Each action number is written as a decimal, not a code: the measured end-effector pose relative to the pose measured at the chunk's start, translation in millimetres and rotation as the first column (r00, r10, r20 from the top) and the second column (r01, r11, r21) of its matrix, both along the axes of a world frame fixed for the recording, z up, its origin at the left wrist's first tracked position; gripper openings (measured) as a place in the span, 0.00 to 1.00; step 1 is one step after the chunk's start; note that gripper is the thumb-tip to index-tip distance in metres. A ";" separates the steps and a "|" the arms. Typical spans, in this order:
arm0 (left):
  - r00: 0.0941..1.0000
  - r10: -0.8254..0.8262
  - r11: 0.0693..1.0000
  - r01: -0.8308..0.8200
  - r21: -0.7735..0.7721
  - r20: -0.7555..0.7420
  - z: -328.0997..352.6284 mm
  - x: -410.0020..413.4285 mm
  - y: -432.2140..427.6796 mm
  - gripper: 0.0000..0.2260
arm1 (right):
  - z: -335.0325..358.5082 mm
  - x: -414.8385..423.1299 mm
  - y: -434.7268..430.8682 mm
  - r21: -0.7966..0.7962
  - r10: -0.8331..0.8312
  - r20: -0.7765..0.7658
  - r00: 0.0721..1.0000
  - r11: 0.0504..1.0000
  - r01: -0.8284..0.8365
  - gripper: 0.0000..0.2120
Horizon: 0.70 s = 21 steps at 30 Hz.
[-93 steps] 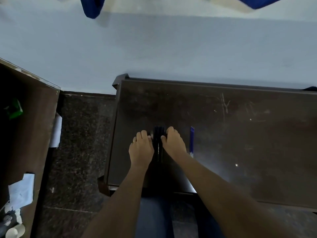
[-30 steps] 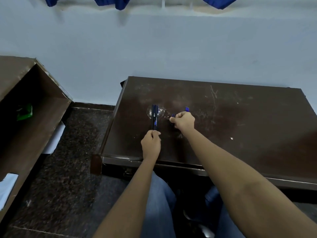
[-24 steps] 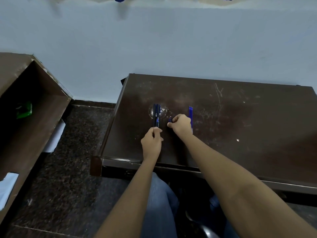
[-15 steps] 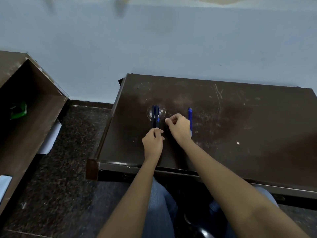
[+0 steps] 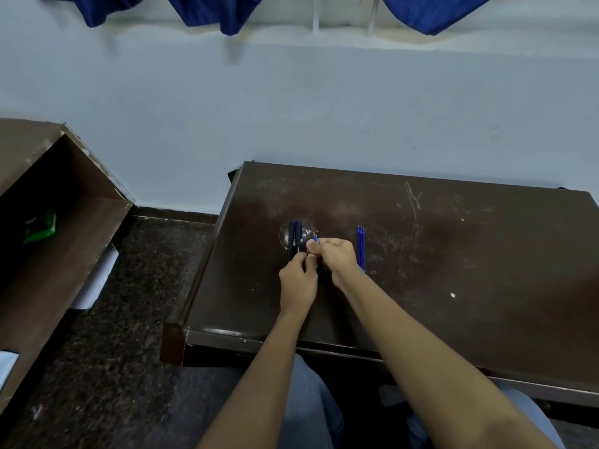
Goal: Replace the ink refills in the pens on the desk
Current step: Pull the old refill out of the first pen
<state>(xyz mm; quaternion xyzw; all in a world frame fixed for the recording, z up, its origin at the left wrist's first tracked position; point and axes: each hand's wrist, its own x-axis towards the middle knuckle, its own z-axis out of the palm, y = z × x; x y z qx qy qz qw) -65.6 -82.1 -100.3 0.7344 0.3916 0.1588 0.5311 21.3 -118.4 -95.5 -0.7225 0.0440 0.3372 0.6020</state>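
Note:
Two dark pens (image 5: pixel 295 236) lie side by side on the dark brown desk (image 5: pixel 453 270), pointing away from me. To their right lie thin blue refills (image 5: pixel 360 246), partly hidden at the near end by my right wrist. My right hand (image 5: pixel 338 257) is closed around a small pen whose blue tip (image 5: pixel 315 238) sticks out past the fingers. My left hand (image 5: pixel 298 278) meets it from below, with fingertips pinched on the same pen, right beside the near ends of the dark pens. Most of the held pen is hidden.
An open brown cabinet (image 5: pixel 48 260) stands at the left with a green item (image 5: pixel 40 226) inside and white paper (image 5: pixel 97 280) beside it. A pale wall rises behind the desk, with blue curtains (image 5: pixel 223 11) above. My knees sit under the desk's front edge.
My right hand has moved left from the refills toward the dark pens, carrying a pen. My left hand has come up to meet it, and the fingers of both now touch.

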 end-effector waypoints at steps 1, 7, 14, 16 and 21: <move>1.000 -0.005 1.000 0.005 0.002 -0.003 1.0 1.5 0.6 0.16 | 2.5 1.6 0.5 0.015 -0.010 -0.030 0.999 1.000 0.010 0.07; 0.999 0.014 0.985 -0.021 -0.171 -0.042 1.9 12.8 4.2 0.14 | 4.8 8.6 0.0 0.102 -0.014 -0.147 0.989 0.994 0.029 0.10; 0.994 0.105 0.899 -0.105 -0.425 -0.023 3.9 20.4 9.0 0.15 | 6.2 15.7 2.8 0.202 0.140 -0.197 0.970 0.974 -0.100 0.12; 0.995 0.096 0.929 -0.098 -0.356 -0.022 2.4 22.6 9.9 0.14 | 5.7 19.8 4.7 0.171 0.163 -0.141 0.976 0.976 -0.139 0.12; 0.998 0.068 0.954 -0.068 -0.292 -0.008 -1.8 28.3 10.9 0.13 | 10.8 26.6 3.3 0.193 0.128 -0.129 0.983 0.976 -0.101 0.06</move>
